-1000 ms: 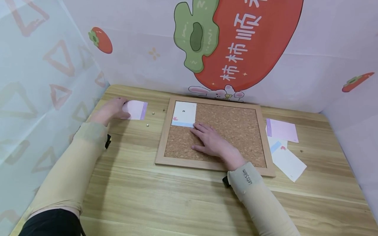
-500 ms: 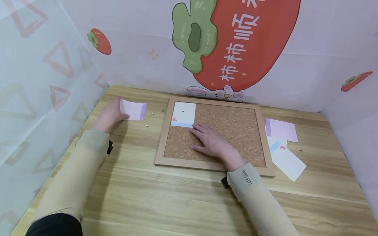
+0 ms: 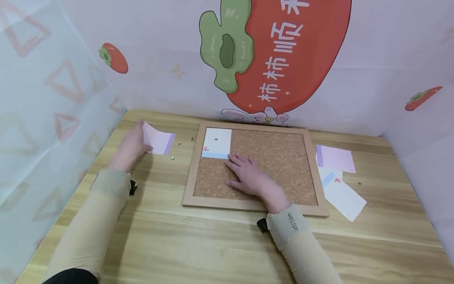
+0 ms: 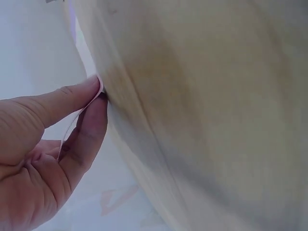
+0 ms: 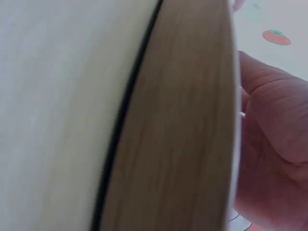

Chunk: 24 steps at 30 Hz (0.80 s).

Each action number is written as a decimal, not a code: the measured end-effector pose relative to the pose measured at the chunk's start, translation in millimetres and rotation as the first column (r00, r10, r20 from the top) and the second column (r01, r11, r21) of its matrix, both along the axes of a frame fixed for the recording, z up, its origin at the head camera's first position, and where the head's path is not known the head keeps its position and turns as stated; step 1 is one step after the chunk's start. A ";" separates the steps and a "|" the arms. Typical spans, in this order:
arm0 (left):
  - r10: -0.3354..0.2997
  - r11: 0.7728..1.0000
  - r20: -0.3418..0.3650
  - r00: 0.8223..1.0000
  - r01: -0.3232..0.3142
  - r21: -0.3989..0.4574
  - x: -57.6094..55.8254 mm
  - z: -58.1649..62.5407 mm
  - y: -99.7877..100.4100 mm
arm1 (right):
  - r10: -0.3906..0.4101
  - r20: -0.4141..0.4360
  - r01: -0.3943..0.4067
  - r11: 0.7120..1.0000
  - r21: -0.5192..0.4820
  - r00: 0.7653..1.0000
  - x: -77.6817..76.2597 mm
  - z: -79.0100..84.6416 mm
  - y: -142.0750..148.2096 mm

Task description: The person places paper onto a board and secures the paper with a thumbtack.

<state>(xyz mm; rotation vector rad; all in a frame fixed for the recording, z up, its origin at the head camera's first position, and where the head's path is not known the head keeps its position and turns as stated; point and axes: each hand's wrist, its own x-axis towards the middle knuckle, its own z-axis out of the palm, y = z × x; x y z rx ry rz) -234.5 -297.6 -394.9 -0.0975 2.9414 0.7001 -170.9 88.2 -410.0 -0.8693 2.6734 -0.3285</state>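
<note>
Your left hand (image 3: 129, 146) is near the far left corner of the pale wood-grain desk (image 3: 177, 240). Its grip is narrow: thumb and fingertip pinch the left end of a pink rectangular paper card with a purple strip (image 3: 156, 139). That end is raised and curved, the strip facing the desk's right edge; you cannot tell whether the strip end touches the wood.

Just beside that card, toward the board, lie two small round shiny studs (image 3: 172, 158), apart from each other.

Your right hand (image 3: 252, 177) rests on the brown rectangular cork board with a light wooden frame (image 3: 273, 157), which lies near the desk's far edge. This grip is wide, fingers spread over the cork and holding nothing that shows. The fingertips are at the near right corner of a white paper card with a blue strip (image 3: 221, 146), set in the board's far left corner with a small round grey stud (image 3: 216, 139) on it.

Toward the desk's right edge, beside the frame, a second pink card (image 3: 337, 159) overlaps loose white paper cards (image 3: 345, 199).
</note>
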 end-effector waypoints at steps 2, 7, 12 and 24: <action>-0.004 1.000 -0.005 1.000 0.004 -0.001 0.2 -2.0 -0.7 | -0.003 0.009 0.003 1.000 -0.008 1.000 1.0 -0.8 0.0; -0.042 0.999 0.000 0.999 0.042 0.018 -1.9 -5.1 -7.5 | -0.015 0.013 0.016 0.999 -0.040 1.000 1.7 -2.8 0.9; -0.083 0.996 0.009 0.996 0.083 0.031 0.0 -1.5 -13.8 | -0.011 0.016 0.012 0.997 -0.080 1.000 1.0 -4.3 1.9; 0.032 0.962 -0.105 0.994 -0.002 0.274 15.3 27.6 3.2 | -0.021 0.043 0.025 0.993 -0.113 0.999 0.3 -5.9 2.6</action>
